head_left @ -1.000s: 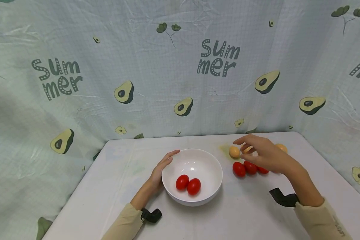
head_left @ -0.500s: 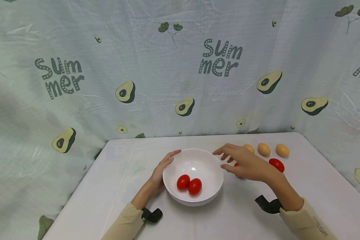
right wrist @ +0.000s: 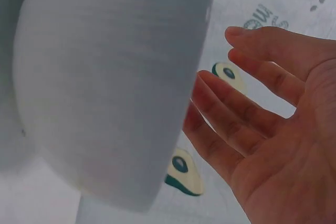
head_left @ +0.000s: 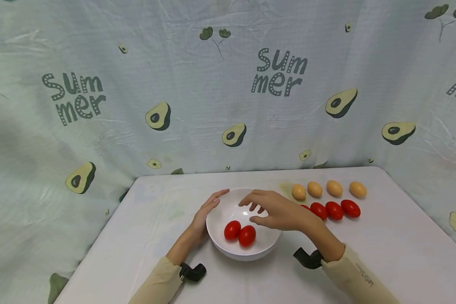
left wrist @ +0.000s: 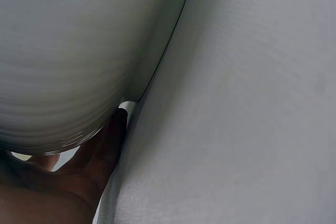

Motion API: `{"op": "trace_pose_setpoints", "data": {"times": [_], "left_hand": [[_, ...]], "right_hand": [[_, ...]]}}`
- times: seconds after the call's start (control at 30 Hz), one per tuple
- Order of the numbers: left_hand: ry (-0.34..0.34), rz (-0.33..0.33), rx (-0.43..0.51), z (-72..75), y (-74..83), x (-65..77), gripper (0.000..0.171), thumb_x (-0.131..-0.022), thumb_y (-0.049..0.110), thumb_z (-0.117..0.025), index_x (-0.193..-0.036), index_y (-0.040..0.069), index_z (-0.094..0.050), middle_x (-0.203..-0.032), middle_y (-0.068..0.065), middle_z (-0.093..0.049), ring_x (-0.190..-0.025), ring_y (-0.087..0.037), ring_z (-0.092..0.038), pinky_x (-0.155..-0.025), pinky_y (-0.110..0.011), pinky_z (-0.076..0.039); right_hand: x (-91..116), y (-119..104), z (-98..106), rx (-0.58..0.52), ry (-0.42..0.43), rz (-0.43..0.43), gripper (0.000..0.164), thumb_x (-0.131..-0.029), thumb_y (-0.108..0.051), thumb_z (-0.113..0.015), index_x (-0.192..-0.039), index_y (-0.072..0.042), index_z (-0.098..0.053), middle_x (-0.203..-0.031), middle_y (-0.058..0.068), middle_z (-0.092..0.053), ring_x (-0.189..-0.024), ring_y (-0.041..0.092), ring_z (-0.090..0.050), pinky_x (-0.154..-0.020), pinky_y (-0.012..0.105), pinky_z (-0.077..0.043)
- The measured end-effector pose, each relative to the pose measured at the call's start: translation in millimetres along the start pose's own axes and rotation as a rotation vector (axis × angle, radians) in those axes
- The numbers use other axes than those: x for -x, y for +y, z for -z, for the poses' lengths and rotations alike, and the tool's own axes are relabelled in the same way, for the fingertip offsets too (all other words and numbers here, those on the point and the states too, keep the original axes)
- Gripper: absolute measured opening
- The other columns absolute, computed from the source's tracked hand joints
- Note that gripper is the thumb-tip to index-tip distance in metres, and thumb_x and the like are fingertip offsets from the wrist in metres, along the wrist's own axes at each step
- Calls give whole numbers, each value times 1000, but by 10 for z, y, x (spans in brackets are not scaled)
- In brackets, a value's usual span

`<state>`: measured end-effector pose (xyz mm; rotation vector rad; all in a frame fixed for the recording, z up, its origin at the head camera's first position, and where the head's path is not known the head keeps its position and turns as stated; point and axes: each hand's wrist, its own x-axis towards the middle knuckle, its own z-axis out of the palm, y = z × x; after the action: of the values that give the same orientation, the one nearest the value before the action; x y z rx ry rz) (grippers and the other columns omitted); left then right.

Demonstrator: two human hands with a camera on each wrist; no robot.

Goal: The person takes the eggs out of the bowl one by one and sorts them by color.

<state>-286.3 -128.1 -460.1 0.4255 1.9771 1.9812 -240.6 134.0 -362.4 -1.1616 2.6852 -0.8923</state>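
A white bowl point(head_left: 264, 240) stands on the table with two red egg-shaped objects point(head_left: 232, 230) side by side in it. My left hand point(head_left: 202, 219) rests against the bowl's left side, fingers nearly straight along the rim. In the left wrist view, the fingers point(left wrist: 107, 150) touch the bowl's outer wall point(left wrist: 68, 51). Over the right part of the bowl hovers my right hand point(head_left: 275, 211), fingers spread and slightly bent, holding nothing. The right wrist view has that hand point(right wrist: 283, 114) beside the bowl's wall point(right wrist: 105, 87), thumb and fingers apart.
Right of the bowl, several red egg-shaped objects point(head_left: 334, 210) lie in a row, the leftmost partly hidden by my right hand. Behind them is a row of several yellow-orange ones point(head_left: 334, 188). A printed curtain point(head_left: 197, 93) hangs behind the white table point(head_left: 167, 207).
My right hand has moved left from above the rows to over the bowl, uncovering most of the red and yellow-orange objects. My left hand and the bowl's contents look the same.
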Motion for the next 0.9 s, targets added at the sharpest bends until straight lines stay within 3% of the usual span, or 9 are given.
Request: {"op": "trace_pose_setpoints", "data": {"times": [0.27,0.53,0.77,0.9], "left_hand": [[-32,-12,4,-4,-1,-2,51,-111,35,-27,-159,26,-38,-168,-3,-32,-146,-29,-43,-107,-23,-50],[-39,-23,5,-1,7,7,51,-110,36,-29,-159,25,-38,-169,0,-30,-152,-30,-35,-104,-21,-51],[-42,-23,-1,0,17,20,51,-110,37,-29,-159,27,-38,-168,1,-31,-148,-27,-40,-111,-25,-47],[-43,-21,5,0,11,20,51,-110,36,-29,-159,26,-39,-168,3,-32,-151,-24,-37,-116,-26,-41]], "right_hand": [[-204,-59,-186,-22,-64,13,38,-95,-13,-70,-133,-10,-65,-129,8,-68,-111,24,-68,-89,35,-63],[-342,-84,-352,33,-113,-23,37,-94,-16,-74,-130,-14,-68,-128,5,-67,-109,22,-67,-91,35,-62],[-381,-72,-453,88,-125,-33,34,-92,-16,-76,-126,-16,-70,-127,2,-67,-116,19,-64,-101,37,-57],[-392,-38,-515,108,-139,-52,33,-93,-19,-76,-125,-18,-71,-125,0,-67,-110,14,-63,-98,31,-58]]}}
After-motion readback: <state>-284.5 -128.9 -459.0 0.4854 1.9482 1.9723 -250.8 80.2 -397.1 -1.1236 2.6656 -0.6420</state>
